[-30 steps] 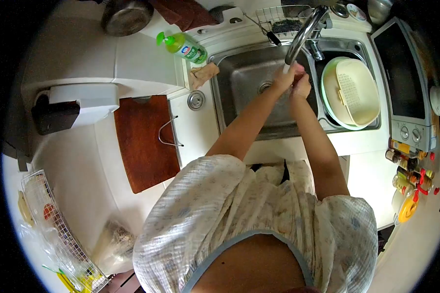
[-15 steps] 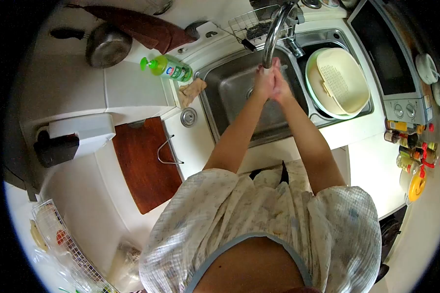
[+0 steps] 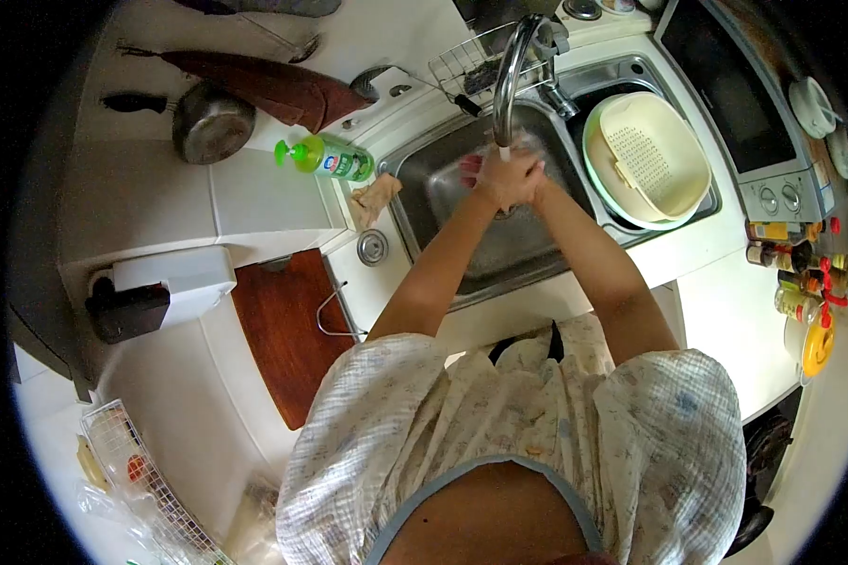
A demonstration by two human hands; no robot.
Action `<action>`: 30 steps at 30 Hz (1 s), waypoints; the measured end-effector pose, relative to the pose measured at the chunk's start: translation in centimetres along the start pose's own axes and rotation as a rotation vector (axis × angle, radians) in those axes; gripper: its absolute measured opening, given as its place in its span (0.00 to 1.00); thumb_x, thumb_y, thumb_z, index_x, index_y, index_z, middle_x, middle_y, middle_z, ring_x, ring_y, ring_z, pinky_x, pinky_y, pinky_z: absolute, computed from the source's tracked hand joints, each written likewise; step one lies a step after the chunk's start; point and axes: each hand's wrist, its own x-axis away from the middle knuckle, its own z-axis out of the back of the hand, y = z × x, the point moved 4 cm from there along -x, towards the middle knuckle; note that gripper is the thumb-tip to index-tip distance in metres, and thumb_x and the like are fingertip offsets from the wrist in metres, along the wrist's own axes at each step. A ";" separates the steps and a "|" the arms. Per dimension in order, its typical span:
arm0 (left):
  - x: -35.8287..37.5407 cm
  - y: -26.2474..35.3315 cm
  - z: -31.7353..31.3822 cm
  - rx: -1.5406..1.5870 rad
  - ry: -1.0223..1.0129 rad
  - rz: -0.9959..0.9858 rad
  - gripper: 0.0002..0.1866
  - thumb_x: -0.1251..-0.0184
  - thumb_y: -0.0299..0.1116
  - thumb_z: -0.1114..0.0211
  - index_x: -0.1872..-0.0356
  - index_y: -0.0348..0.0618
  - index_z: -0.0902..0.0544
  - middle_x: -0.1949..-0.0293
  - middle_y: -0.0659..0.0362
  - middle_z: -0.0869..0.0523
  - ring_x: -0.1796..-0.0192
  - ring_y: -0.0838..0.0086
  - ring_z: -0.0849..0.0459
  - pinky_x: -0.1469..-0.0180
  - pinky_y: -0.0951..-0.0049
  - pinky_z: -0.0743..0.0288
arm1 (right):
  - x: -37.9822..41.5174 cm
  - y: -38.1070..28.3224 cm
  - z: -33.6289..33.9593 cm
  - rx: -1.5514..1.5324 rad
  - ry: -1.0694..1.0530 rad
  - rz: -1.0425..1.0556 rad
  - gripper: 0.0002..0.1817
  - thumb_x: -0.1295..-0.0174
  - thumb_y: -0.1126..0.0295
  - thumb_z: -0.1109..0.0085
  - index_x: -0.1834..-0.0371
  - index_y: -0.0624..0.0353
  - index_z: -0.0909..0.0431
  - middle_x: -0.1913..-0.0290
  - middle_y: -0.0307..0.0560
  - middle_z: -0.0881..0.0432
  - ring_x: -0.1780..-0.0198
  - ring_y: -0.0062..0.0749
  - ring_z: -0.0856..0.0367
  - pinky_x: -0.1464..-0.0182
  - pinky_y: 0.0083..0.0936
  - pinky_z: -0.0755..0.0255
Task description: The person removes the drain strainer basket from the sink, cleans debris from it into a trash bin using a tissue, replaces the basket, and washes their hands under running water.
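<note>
Under the curved chrome faucet (image 3: 509, 80), my hands are pressed together in a stream of water, over the left basin of the metal sink (image 3: 433, 188). My left hand (image 3: 505, 177) lies on top, back up, closed around my right hand (image 3: 471, 168). Most of my right hand is hidden beneath it; its reddish fingers stick out stretched on the left side. Water splashes around the fingers. Apart from each other, the hands hold no object that I can see.
Cream colander (image 3: 664, 141) sits in the right basin. Green soap pump bottle (image 3: 334, 158), tan cloth (image 3: 377, 200) and drain strainer (image 3: 372, 247) stand left of the sink. A brown cutting board (image 3: 287, 330) is further left; a microwave (image 3: 735, 94) and several condiment bottles (image 3: 791, 264) are right.
My hands have gone from pressed palm to palm, fingers pointing forward, to my left hand lying over my right. They have come slightly nearer to me. The whole view has shifted a little.
</note>
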 end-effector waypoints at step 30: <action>0.6 -2.4 -6.8 2.572 0.521 0.736 0.22 0.26 0.37 0.55 0.45 0.23 0.34 0.39 0.39 0.32 0.36 0.48 0.33 0.28 0.53 0.45 | 5.2 -6.1 8.9 1.177 0.308 -0.356 0.24 0.46 0.52 0.38 0.56 0.63 0.25 0.60 0.53 0.22 0.61 0.33 0.23 0.62 0.27 0.27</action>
